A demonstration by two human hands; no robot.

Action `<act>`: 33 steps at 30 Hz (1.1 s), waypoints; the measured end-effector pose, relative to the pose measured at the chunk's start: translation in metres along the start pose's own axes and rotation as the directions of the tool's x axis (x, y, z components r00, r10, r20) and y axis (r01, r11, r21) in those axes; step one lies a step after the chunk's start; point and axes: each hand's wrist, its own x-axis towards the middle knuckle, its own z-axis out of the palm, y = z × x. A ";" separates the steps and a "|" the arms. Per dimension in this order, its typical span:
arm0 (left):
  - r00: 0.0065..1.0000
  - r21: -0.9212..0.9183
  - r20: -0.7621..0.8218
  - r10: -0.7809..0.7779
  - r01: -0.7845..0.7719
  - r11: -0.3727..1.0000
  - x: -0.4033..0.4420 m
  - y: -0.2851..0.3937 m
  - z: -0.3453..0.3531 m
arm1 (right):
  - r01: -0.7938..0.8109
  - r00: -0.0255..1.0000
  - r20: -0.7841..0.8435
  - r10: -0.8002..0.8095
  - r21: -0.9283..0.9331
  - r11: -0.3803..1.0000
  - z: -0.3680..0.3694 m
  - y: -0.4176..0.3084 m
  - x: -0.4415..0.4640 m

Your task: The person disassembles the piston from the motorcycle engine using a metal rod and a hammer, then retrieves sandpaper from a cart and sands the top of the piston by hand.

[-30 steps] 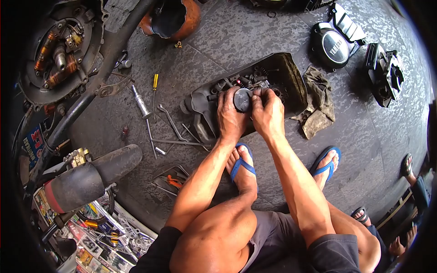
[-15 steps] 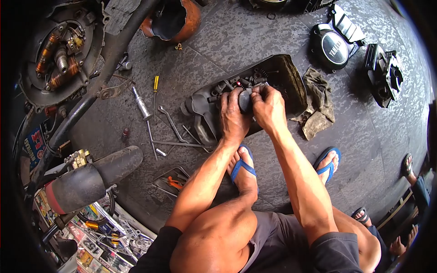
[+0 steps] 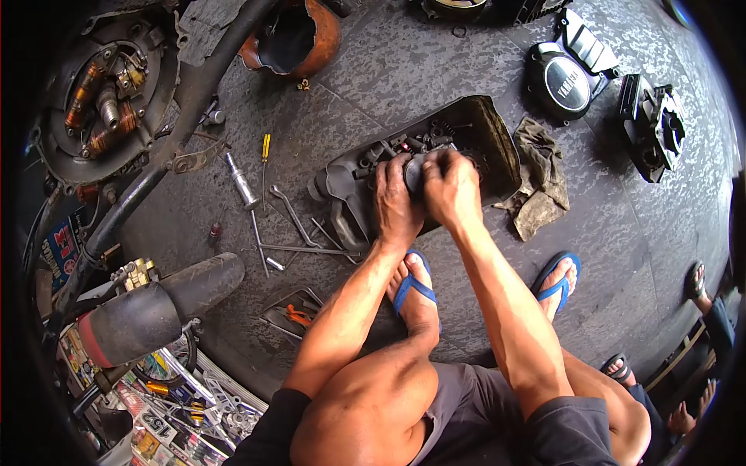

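Note:
My left hand (image 3: 397,203) and my right hand (image 3: 451,189) are close together over a dark plastic bin (image 3: 497,155). Between them is a round dark grey part (image 3: 414,177), possibly a piston, with the fingers of both hands closed around its sides. Much of it is covered by the fingers, so its full shape is hidden. Behind my knuckles, small dark metal parts (image 3: 420,143) lie in the bin. A stained rag (image 3: 542,182) lies against the bin's right side.
A yellow-handled screwdriver (image 3: 266,147), socket driver (image 3: 241,182) and wrench (image 3: 294,217) lie left on the floor. An engine cover (image 3: 566,84) and metal block (image 3: 654,128) sit right. Motorcycle parts (image 3: 101,109) crowd the left edge. Another person's hands (image 3: 694,408) show lower right.
The grey part has shifted slightly left and down with both hands. My right hand has turned over it, its fingers now further down behind the part.

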 end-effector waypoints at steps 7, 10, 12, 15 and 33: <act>0.999 0.029 0.030 -0.028 0.027 0.999 0.002 0.002 0.000 | -0.005 1.000 -0.006 0.005 0.049 0.999 -0.001 0.004 -0.001; 1.000 -0.047 -0.020 0.022 -0.023 0.999 0.003 -0.001 -0.002 | 0.235 0.972 0.042 -0.233 -0.056 0.970 0.004 0.010 -0.010; 1.000 -0.023 0.010 0.010 -0.010 1.000 0.005 0.000 0.000 | 0.191 0.981 0.023 -0.191 -0.003 0.982 0.000 0.012 0.004; 0.999 -0.009 0.043 -0.002 0.002 1.000 0.008 -0.006 0.000 | 0.205 0.979 0.004 -0.205 0.027 0.978 0.001 0.012 0.003; 0.998 -0.057 0.036 0.044 -0.042 0.997 0.014 -0.006 -0.003 | 0.357 0.931 0.116 -0.345 -0.098 0.929 -0.003 0.007 -0.001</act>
